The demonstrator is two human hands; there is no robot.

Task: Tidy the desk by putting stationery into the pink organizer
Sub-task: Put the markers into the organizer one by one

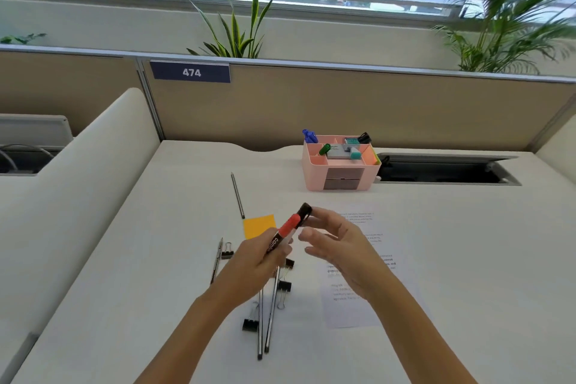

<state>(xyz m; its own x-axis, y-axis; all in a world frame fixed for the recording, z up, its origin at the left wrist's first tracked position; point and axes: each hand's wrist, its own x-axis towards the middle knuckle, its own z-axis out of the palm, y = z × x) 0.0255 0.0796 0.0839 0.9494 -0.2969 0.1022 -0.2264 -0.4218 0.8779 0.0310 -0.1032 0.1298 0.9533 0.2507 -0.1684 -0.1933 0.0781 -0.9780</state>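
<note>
My left hand [258, 259] grips a red marker with a black cap [290, 226], tilted up to the right above the desk. My right hand [339, 246] is beside it, fingertips touching the black cap end, other fingers spread. The pink organizer [314, 178] stands at the back of the desk and holds blue pens, a green marker and other small items. On the desk lie a pencil [237, 195], an orange sticky note [258, 223], a pen [216, 260], two long pencils [268, 321] and several black binder clips [250, 324].
A printed paper sheet [352, 305] lies under my right hand. A cable slot [445, 170] opens in the desk right of the organizer. Beige partition walls close the back and left. Plants stand behind the partition.
</note>
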